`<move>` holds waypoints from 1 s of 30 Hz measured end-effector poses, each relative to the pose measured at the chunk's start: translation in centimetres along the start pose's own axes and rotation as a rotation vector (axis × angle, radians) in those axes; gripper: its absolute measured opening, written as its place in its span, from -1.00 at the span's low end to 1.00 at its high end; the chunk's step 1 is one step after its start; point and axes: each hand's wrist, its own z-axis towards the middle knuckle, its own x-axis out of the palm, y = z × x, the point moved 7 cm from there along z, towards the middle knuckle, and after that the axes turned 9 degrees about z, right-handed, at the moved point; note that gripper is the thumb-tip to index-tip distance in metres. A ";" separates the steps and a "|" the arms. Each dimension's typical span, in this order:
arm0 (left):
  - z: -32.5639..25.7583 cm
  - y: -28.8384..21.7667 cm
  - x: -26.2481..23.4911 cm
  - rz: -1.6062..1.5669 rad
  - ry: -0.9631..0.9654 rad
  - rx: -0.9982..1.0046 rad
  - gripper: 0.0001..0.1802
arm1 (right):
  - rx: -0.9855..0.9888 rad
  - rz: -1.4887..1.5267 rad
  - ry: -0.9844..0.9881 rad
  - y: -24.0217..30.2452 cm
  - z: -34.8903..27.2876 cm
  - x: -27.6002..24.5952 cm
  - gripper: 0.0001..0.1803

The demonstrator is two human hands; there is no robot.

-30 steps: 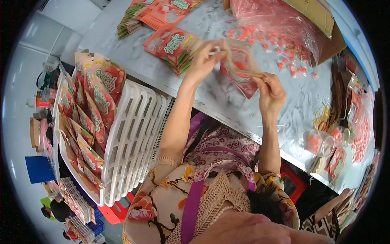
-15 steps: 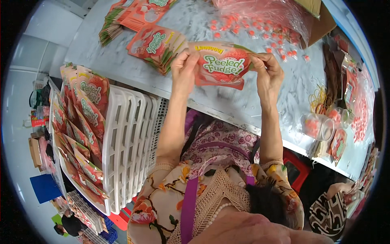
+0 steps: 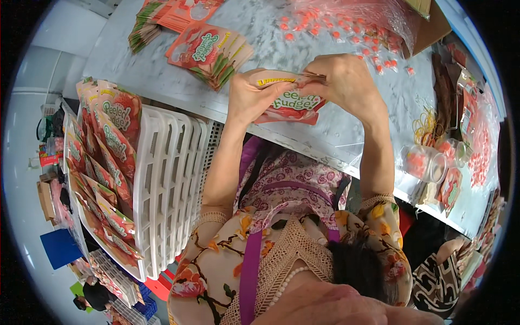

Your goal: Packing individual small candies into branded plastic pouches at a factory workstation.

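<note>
A stack of flat red pouches (image 3: 211, 51) is seen on the marble-patterned table (image 3: 303, 32), with loose pink sweets (image 3: 346, 27) beyond and a white crate (image 3: 168, 184) of filled packets at the left. One red snack pouch (image 3: 290, 103) is gripped above the table edge, its top pinched by the left hand (image 3: 252, 92) and right hand (image 3: 341, 81).

A pouch (image 3: 292, 100) is held over the near edge of the surface (image 3: 352, 124). A pouch stack (image 3: 211, 51) lies to its left, loose sweets (image 3: 346, 27) behind it, and a crate (image 3: 170, 184) stands off the near left edge.
</note>
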 end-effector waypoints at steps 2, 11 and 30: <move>-0.2 -0.3 0.0 0.024 -0.001 0.007 -0.87 | -0.023 -0.007 0.005 0.2 -0.1 0.3 -0.77; -0.8 -1.2 -0.9 0.058 -0.032 0.060 -0.87 | -0.093 0.004 -0.072 2.5 -0.4 -0.1 -0.82; -8.0 -9.2 -8.5 0.245 -0.233 0.303 -0.87 | -0.217 0.099 0.058 9.1 -0.2 0.2 -0.74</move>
